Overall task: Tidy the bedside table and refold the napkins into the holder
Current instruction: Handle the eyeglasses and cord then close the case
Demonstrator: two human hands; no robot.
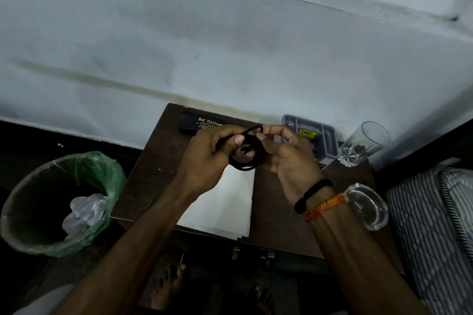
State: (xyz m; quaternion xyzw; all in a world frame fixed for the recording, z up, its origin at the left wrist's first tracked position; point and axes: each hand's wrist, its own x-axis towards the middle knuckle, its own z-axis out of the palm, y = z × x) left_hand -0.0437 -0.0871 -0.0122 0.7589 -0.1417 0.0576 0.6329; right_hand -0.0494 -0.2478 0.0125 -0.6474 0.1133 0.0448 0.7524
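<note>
Both hands up over the bedside table (pixel 153 181), working a coiled black cable (pixel 247 155). Left hand (pixel 207 161) curled round one side of the coil, thumb pressed on top of the loops. Right hand (pixel 289 161) pinching the far side, fingers bent, with a loose end of cable arching between the two at the top. Black band and orange thread on the right wrist.

Stack of white napkins (pixel 225 207) lying flat on the table right under the hands, near the front edge. Grey plastic holder (pixel 325 135) at the back right corner, just beside a clear drinking glass (pixel 363 143). Black spectacle case (pixel 189 124) with gold lettering along the back edge. Round clear glass piece (pixel 368 206) near the right forearm, can't tell what exactly. Bin (pixel 51 204) with green liner on the floor to the left, crumpled plastic inside. Striped bedding (pixel 435 225) off to the right.
</note>
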